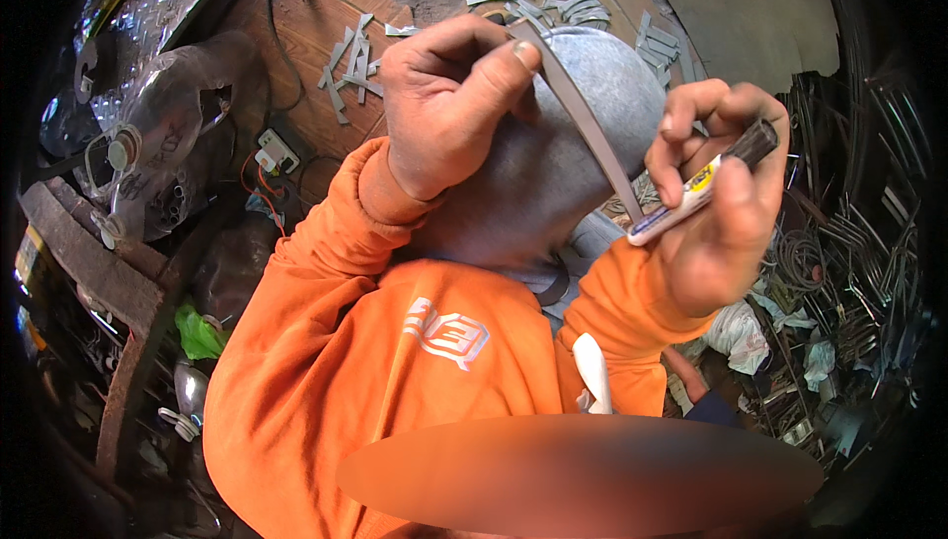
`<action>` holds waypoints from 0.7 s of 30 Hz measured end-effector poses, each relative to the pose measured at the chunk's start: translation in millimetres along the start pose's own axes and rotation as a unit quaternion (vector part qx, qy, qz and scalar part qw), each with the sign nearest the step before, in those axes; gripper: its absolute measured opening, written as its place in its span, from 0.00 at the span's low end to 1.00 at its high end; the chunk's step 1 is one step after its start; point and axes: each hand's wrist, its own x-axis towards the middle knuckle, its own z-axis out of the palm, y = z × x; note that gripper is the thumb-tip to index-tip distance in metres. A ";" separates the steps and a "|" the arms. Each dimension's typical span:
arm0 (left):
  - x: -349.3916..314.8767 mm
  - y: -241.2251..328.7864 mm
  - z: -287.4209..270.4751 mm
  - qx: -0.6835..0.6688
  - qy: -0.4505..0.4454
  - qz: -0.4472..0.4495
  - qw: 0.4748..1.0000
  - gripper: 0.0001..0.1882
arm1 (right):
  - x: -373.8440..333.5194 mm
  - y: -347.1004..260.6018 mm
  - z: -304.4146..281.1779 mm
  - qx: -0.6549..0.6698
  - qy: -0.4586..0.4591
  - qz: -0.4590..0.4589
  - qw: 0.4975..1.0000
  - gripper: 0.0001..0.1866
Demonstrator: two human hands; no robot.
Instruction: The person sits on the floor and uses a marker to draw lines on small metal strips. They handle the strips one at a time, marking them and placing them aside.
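Head view: the left hand's (449, 110) grip is pinching the upper end of a slanting grey strip (583, 124); the right hand's (736, 211) is clamping a marker (683, 207) by the strip's lower end — contact unclear. Step: apparently lining up both — next move is likely demanding steadiness.

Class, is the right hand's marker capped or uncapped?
Apparently capped: the marker has a dark cap on one end; no tip shows.

Wkshp, cut mtl strips (585, 10), scrap rods (879, 263)
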 end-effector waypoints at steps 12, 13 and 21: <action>6.2 0.5 -1.5 0.007 -0.009 -0.002 1.000 0.11 | -61.8 1.2 -26.8 0.025 -0.070 0.176 0.982 0.16; 6.8 1.1 -2.3 0.032 -0.006 -0.003 0.999 0.11 | -65.2 3.1 -23.0 0.006 -0.072 0.184 0.980 0.18; 6.7 6.0 6.2 0.013 0.000 -0.113 0.994 0.09 | -19.8 8.9 12.8 -0.474 -0.027 -0.205 0.856 0.09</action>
